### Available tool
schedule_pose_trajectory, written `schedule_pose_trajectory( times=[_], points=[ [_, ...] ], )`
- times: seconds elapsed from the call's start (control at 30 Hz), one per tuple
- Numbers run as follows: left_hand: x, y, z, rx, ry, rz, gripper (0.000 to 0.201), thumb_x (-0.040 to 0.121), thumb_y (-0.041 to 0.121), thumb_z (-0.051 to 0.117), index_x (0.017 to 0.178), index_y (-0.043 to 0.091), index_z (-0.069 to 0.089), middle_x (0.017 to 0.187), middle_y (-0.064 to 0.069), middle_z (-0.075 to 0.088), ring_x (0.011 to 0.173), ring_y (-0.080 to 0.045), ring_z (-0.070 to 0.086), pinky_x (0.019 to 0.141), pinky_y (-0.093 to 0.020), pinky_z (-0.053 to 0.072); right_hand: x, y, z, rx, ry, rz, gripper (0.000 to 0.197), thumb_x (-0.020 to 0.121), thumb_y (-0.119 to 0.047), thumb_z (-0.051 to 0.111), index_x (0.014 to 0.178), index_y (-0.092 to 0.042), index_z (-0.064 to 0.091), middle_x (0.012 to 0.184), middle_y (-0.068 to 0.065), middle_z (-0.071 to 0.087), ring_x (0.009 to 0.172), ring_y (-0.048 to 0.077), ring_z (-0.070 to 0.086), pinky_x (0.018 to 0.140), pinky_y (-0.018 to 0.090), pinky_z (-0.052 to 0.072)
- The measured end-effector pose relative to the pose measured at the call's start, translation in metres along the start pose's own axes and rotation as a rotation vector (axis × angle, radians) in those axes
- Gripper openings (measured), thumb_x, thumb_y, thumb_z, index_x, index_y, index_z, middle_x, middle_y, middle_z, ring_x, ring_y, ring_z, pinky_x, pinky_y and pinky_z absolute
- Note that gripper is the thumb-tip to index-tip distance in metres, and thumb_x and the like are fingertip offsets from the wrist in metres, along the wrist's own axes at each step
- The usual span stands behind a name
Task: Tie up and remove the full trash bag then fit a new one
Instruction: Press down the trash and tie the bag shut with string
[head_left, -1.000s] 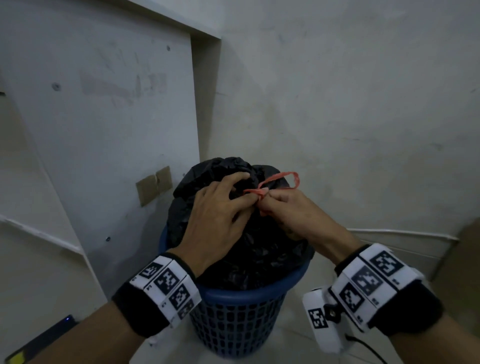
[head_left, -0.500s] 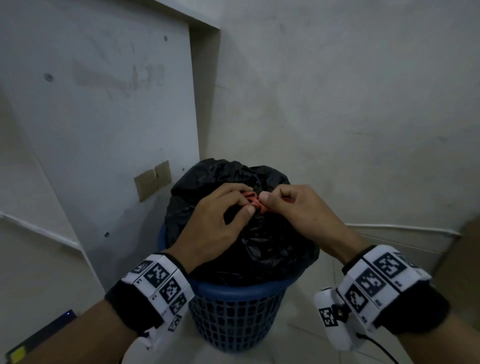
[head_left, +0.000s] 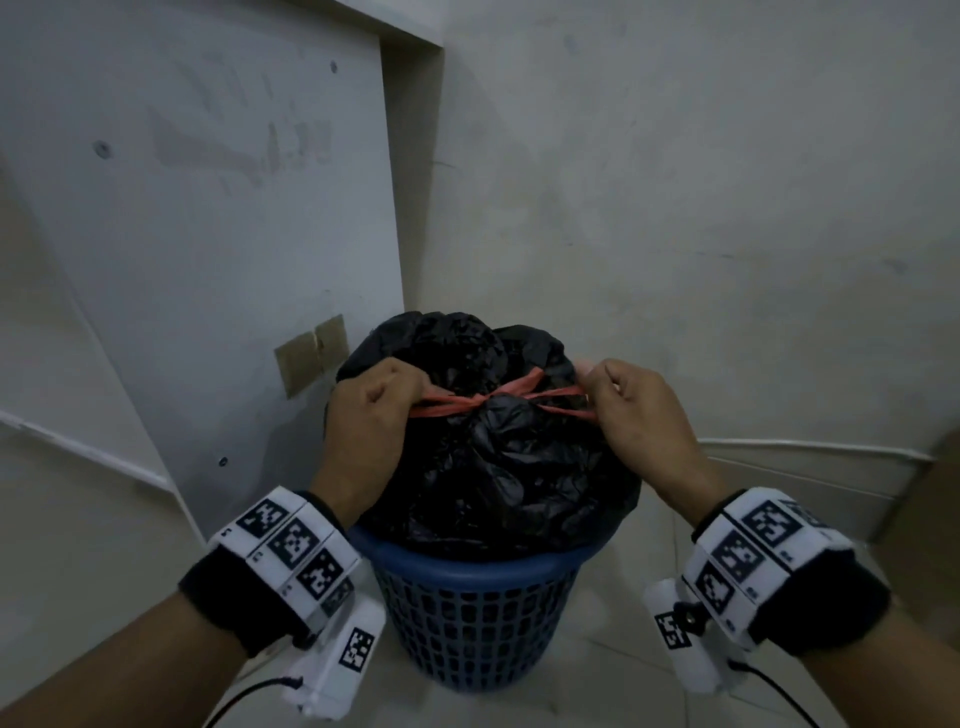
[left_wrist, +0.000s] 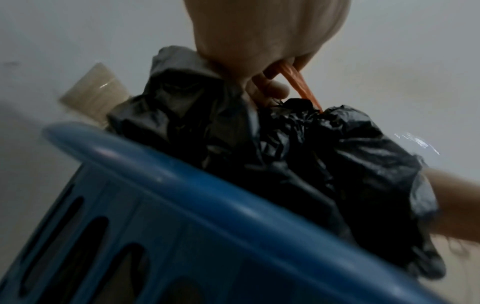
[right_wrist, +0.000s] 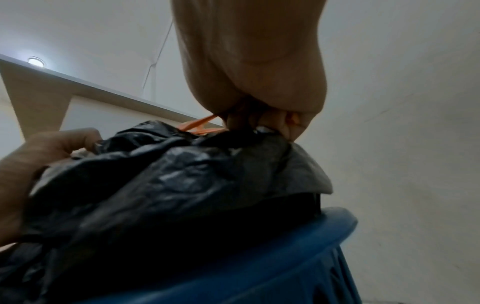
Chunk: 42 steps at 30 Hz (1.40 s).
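Trash bag (head_left: 498, 457) at frame centre is being knotted: left hand (head_left: 371, 410) and right hand (head_left: 631, 410) grip the red ties (head_left: 483, 397) taut; next, lift it from the bin (head_left: 467, 587).

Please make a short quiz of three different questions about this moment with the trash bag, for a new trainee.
1. True or false: the black bag is already lifted out of the blue basket.
2. What do the left hand and right hand each grip?
A. the basket rim
B. the red drawstring
C. a new bag
3. Fill in: the drawstring is pulled ____ between the hands.

Key: 1 false; 2 B; 3 taut
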<state>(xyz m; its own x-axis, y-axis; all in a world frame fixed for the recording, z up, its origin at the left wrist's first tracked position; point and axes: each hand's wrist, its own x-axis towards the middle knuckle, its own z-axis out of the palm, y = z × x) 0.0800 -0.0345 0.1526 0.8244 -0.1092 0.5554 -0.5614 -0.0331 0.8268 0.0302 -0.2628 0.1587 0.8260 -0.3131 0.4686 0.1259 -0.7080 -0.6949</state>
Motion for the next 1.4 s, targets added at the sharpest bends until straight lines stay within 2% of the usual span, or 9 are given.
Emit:
schedule_pose_trajectory(
  times=[0.13,0.47,0.57,0.67,0.9,0.97,1.03,1.2,1.4],
  points=[
    [-0.004,-0.001,-0.001,0.096,-0.122,0.06,0.044,0.081,0.033,0.05,0.071,-0.009,0.059,0.077,-0.015,0.064,0.069,-0.018,0.058,0.068,-0.028,0.046,-0.002,0.005,-0.005,0.074,0.041,0.027,0.05,0.099,-0.042,0.046,0.067,-0.004,0.043,0.059,0.005,0.041,0.056,0.018,0.04,0.057,0.033,0.031],
    [-0.017,0.015,0.023,0.497,-0.4,0.271,0.061,0.077,0.059,0.066,0.132,0.043,0.043,0.135,0.024,0.043,0.114,0.003,0.05,0.094,-0.02,0.047,-0.006,-0.025,-0.003,0.271,0.082,-0.052,0.049,0.098,-0.046,0.047,0.071,-0.006,0.056,0.07,0.017,0.061,0.07,0.033,0.061,0.067,0.047,0.05],
    [-0.016,0.006,0.029,0.588,-0.371,0.26,0.045,0.083,0.05,0.065,0.123,0.033,0.057,0.131,0.015,0.052,0.113,0.002,0.05,0.096,-0.016,0.043,-0.005,-0.035,-0.008,0.257,0.211,-0.078,0.024,0.096,-0.046,0.05,0.098,-0.024,0.059,0.087,0.001,0.063,0.087,0.019,0.062,0.076,0.044,0.053],
    [-0.014,0.002,0.028,0.512,-0.362,0.111,0.024,0.088,0.04,0.063,0.107,0.027,0.066,0.105,0.012,0.068,0.092,0.004,0.06,0.08,-0.01,0.046,-0.013,-0.038,-0.011,0.109,0.286,-0.209,0.044,0.092,-0.051,0.05,0.133,-0.037,0.043,0.117,-0.012,0.051,0.116,0.013,0.046,0.092,0.041,0.048],
    [0.0,0.012,0.029,0.04,-0.256,-0.291,0.019,0.091,0.031,0.061,0.104,0.018,0.065,0.093,0.006,0.071,0.074,0.007,0.066,0.065,-0.007,0.048,-0.032,-0.035,0.008,-0.066,-0.391,-0.247,0.106,0.065,-0.079,0.063,0.147,-0.055,0.001,0.161,-0.022,0.003,0.148,0.01,0.016,0.117,0.046,0.025],
    [0.001,0.015,0.029,0.008,-0.227,-0.372,0.026,0.09,0.037,0.061,0.106,0.018,0.063,0.098,0.003,0.07,0.081,0.001,0.066,0.067,-0.01,0.05,-0.034,-0.034,0.013,-0.119,-0.477,-0.229,0.09,0.068,-0.075,0.064,0.144,-0.053,0.02,0.157,-0.016,0.025,0.141,0.009,0.03,0.115,0.039,0.032],
    [-0.001,0.017,0.026,0.169,-0.187,-0.268,0.028,0.092,0.045,0.054,0.1,0.02,0.064,0.096,0.005,0.069,0.084,-0.001,0.064,0.073,-0.014,0.048,-0.032,-0.033,0.018,-0.068,-0.432,-0.199,0.059,0.078,-0.066,0.062,0.128,-0.04,0.047,0.126,-0.016,0.057,0.113,0.005,0.053,0.096,0.031,0.048],
    [-0.016,0.015,0.017,0.615,-0.288,0.358,0.053,0.093,0.059,0.035,0.129,0.023,0.052,0.128,0.007,0.054,0.118,-0.007,0.047,0.103,-0.023,0.035,-0.025,-0.035,0.02,0.275,-0.271,-0.019,0.026,0.095,-0.046,0.052,0.115,-0.03,0.06,0.097,-0.023,0.062,0.092,-0.001,0.061,0.069,0.003,0.043],
    [-0.019,0.01,0.02,0.883,-0.148,0.454,0.058,0.096,0.058,0.028,0.112,0.012,0.061,0.107,-0.006,0.065,0.105,-0.021,0.051,0.094,-0.031,0.034,-0.019,-0.045,0.021,0.546,-0.239,0.211,0.039,0.097,-0.05,0.045,0.12,-0.02,0.057,0.11,-0.004,0.065,0.102,0.013,0.063,0.088,0.031,0.052]
  ],
)
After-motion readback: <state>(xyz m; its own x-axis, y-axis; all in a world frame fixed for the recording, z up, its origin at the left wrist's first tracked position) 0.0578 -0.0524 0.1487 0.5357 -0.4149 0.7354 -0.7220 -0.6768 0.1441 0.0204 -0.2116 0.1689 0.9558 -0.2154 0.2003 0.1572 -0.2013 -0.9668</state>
